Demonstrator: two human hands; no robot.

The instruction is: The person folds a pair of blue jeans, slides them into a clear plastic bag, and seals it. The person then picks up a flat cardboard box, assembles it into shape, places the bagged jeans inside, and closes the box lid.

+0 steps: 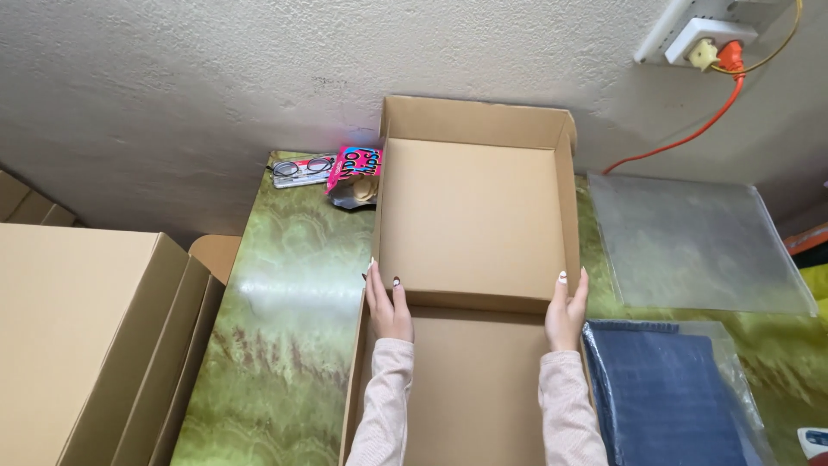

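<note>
A flat brown cardboard box (470, 216) lies open on a green marbled table (285, 311), its tray part with raised walls toward the wall and its lid flap toward me. My left hand (388, 304) rests on the near left corner of the tray, fingers on the fold. At the near right corner, my right hand (567, 311) touches the tray's wall. Both hands press flat against the cardboard and grip nothing. Both arms wear light pink sleeves.
A folded dark blue cloth in a clear bag (668, 393) lies right of the box. Behind it sits a clear plastic sheet (694, 242). Glasses (300, 168) and a pink snack packet (354, 173) lie at the table's back. Stacked cardboard boxes (86, 336) stand left. An orange cord (690, 129) hangs from a wall outlet.
</note>
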